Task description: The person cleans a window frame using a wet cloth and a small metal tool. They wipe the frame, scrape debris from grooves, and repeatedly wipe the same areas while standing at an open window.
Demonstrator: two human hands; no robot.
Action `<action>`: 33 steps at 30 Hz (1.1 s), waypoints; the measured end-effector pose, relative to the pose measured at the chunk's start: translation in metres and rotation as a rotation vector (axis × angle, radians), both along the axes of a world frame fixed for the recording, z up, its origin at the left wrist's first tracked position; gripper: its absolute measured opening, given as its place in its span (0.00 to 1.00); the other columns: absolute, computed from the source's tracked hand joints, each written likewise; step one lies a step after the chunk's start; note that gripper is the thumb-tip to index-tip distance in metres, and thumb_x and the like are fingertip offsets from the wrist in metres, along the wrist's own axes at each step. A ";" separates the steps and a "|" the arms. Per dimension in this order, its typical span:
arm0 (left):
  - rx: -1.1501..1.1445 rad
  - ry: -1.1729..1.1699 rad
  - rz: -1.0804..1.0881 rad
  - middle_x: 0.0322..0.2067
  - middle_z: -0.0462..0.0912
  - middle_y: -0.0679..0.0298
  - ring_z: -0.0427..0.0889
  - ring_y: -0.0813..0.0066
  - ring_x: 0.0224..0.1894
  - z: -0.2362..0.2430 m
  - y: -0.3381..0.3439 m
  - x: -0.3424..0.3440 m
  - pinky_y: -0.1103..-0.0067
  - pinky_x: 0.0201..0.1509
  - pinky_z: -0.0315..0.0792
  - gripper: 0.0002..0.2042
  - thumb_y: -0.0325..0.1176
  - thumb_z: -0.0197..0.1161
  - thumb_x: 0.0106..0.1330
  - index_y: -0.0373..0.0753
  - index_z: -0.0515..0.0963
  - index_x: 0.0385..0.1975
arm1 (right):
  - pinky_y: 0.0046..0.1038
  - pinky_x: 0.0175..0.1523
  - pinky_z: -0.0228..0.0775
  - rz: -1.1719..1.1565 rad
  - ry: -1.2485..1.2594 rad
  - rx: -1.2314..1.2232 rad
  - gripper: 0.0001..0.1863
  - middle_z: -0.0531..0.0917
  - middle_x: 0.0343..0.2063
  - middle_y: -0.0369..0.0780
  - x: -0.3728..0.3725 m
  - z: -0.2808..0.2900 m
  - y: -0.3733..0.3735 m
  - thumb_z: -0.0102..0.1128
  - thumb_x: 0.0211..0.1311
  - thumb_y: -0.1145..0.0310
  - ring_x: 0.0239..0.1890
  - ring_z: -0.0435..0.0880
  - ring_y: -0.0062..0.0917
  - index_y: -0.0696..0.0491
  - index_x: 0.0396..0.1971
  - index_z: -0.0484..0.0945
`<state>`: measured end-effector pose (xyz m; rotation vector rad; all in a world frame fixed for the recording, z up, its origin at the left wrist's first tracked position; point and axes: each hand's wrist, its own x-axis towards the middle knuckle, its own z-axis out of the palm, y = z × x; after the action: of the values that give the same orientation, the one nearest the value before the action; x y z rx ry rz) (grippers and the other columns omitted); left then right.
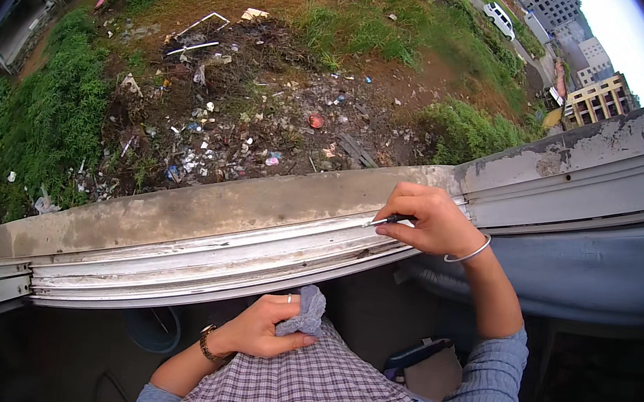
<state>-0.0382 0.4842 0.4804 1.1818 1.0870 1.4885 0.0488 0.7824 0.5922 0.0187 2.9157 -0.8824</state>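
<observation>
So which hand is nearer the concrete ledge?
Right. The right hand is out by the concrete ledge; the left hand is on the near side of the white window track.

The head camera looked down from the wearer's head, past the near left hand (266,328) and right hand (433,224), across the white window track (250,260) and out over littered ground (253,140) to distant buildings (594,99) at upper right. Its wide fisheye lens bowed the track and left the rim black.
</observation>
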 end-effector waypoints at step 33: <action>-0.042 0.024 0.004 0.31 0.82 0.61 0.79 0.67 0.30 0.000 0.007 0.009 0.76 0.36 0.72 0.08 0.27 0.73 0.56 0.35 0.82 0.32 | 0.33 0.33 0.74 0.617 0.227 0.212 0.04 0.71 0.27 0.37 -0.005 -0.047 -0.020 0.57 0.54 0.67 0.28 0.80 0.30 0.50 0.27 0.74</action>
<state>-0.0289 0.4913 0.4805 1.1715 1.1320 1.4519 0.0440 0.7628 0.5453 -0.9601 2.8969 -0.4917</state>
